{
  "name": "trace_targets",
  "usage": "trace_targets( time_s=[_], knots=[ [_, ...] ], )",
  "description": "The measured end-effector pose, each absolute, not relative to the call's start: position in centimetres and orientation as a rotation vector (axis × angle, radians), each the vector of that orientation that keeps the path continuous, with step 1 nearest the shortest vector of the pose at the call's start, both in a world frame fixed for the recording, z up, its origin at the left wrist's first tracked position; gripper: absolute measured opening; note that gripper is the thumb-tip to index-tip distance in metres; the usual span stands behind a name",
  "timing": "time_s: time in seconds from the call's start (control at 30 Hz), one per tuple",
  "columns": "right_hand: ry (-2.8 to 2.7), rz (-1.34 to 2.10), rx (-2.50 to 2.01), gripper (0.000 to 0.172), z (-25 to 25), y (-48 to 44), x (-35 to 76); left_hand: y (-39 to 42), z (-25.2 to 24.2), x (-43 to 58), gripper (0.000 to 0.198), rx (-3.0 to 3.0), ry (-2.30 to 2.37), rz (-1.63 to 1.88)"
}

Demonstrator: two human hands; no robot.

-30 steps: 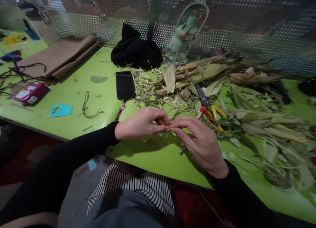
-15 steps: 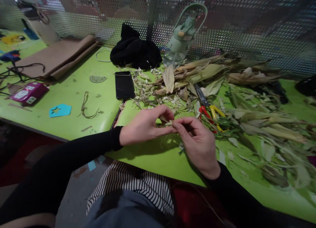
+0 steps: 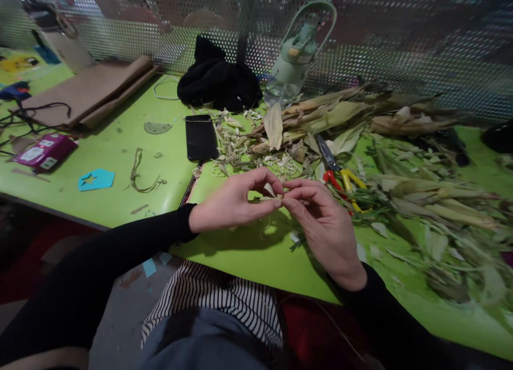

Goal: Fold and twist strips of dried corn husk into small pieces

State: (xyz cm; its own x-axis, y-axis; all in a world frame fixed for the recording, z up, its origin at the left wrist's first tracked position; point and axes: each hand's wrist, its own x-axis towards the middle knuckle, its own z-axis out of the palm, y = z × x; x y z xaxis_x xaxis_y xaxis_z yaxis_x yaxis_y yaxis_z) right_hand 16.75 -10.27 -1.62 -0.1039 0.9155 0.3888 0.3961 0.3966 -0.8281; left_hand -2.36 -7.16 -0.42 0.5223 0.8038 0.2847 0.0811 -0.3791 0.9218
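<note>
Above the front part of the green table (image 3: 248,257), my left hand (image 3: 236,201) pinches a small pale piece of husk (image 3: 269,190) between thumb and fingers. My right hand (image 3: 326,225) meets it from the right, its thumb and fingertips closed at the same piece. Thin pale strands hang below the fingertips. Scissors (image 3: 340,172) with red and yellow handles lie just beyond my right hand. Behind both hands are many husk shreds (image 3: 236,145) and a heap of dried corn husks (image 3: 328,116).
A phone (image 3: 201,137), black cloth (image 3: 220,84) and green bottle (image 3: 292,60) stand or lie farther back. At left are brown paper (image 3: 92,92), a purple box (image 3: 46,152) and a blue tag (image 3: 96,179). More husks (image 3: 444,199) cover the right side.
My right hand has shifted slightly right and its fingers are a little more spread. My left hand has moved slightly left. The fingertips still meet at the piece.
</note>
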Motion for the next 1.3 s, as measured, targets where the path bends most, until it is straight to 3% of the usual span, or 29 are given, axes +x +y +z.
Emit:
trace_targets(
  time_s=[0.33, 0.6, 0.8, 0.97, 1.3],
  knots=[
    [-1.527, 0.747, -1.203, 0.009, -1.0, -10.2, 16.8, -6.6, -0.5, -2.3, 0.02, 1.142, 0.664, 0.764],
    [-1.675, 0.63, -1.19, 0.011, -1.5, -10.3, 16.9, -6.2, -0.4, -2.1, 0.025, 0.966, 0.701, 0.778],
    [-1.758, 0.652, -1.249, 0.017, -0.8, -10.2, 17.1, -6.8, -0.5, -2.0, 0.021, 1.259, 0.716, 0.835],
    [-1.985, 0.414, -1.201, 0.004, 0.0, -10.2, 17.3, -7.2, -0.2, -2.2, 0.009, 1.799, 0.757, 0.937],
    [-2.236, 0.237, -1.101, 0.008, 0.2, -10.1, 17.7, -7.1, 0.1, -2.9, 0.009, 2.124, 0.809, 0.686]
  ],
)
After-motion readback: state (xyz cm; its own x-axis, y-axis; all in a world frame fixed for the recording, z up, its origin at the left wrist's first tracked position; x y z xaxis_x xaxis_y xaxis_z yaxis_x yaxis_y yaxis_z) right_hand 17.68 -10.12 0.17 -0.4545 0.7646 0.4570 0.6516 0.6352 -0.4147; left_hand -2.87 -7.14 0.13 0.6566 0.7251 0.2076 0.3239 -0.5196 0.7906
